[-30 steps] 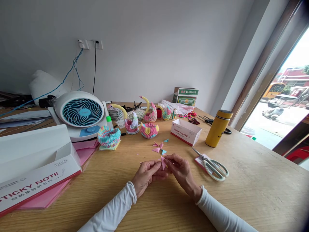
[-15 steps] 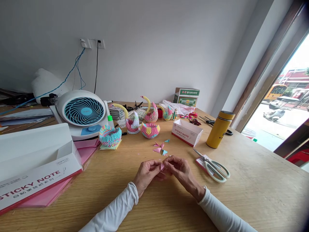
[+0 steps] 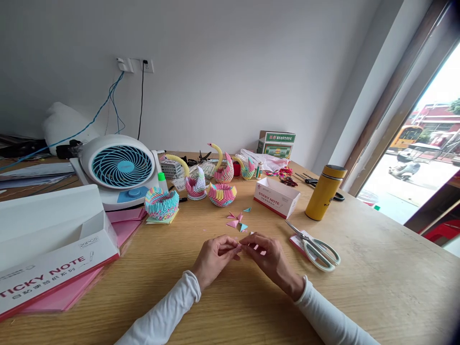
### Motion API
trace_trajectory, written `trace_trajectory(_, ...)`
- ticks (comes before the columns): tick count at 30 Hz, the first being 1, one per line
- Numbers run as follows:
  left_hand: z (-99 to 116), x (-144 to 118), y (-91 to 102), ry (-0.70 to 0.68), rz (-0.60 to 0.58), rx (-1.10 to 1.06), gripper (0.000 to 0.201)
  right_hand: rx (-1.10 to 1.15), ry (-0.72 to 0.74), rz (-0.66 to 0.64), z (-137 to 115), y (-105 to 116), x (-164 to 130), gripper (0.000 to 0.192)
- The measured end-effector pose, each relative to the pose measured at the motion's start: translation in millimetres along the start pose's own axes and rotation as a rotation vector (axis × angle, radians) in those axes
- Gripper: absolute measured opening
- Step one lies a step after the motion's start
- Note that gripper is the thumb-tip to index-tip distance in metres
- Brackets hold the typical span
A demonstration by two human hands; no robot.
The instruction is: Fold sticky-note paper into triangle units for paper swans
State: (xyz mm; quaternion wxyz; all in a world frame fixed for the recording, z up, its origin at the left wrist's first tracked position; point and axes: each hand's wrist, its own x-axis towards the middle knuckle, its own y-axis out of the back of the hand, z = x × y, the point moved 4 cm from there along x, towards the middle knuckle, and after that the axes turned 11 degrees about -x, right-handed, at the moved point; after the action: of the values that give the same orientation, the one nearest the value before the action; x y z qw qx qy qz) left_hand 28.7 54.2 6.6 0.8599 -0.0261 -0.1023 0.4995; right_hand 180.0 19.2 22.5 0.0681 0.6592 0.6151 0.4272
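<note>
While fingertips meet, left hand (image 3: 214, 256), right hand (image 3: 270, 258) pinch pink paper (image 3: 256, 247).

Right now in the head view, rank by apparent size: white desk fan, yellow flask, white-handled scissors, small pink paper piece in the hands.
1. White desk fan
2. Yellow metal flask and white-handled scissors: look alike, and the scissors lie nearer the camera, so unranked
3. Small pink folded paper piece, mostly hidden by the right hand

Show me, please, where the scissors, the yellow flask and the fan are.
scissors (image 3: 318, 249), head view, on the handle loops.
yellow flask (image 3: 323, 194), head view, mid-body.
fan (image 3: 120, 166), head view, centre of the grille.
</note>
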Motion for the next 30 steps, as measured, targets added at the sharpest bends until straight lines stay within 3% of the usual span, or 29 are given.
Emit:
trace_trajectory(3, 2, -1, 7.7, -0.166, 0.033, 0.31, 0.007, -0.13, 0.108, -0.022, -3, -4, -1, 0.018)
trace_trajectory(6, 4, -7, 9.0, -0.328, -0.001, 0.679, 0.017, -0.298, 0.16, -0.091, -3, -14, -4, 0.02)
trace_trajectory(12, -2, -20, 2.2, -0.414, -0.063, 1.183, 0.028, -0.603, 0.23, -0.251, -10, -28, -11, 0.021)
trace_trajectory(18, -4, -39, -12.1, -0.382, -0.104, 1.253, 0.021, -0.675, 0.196, -0.273, -21, -31, -22, 0.018)
trace_trajectory(30, -21, -53, -20.0, -0.423, -0.088, 1.365, 0.037, -0.661, 0.159, -0.26, -26, -37, -41, 0.03)
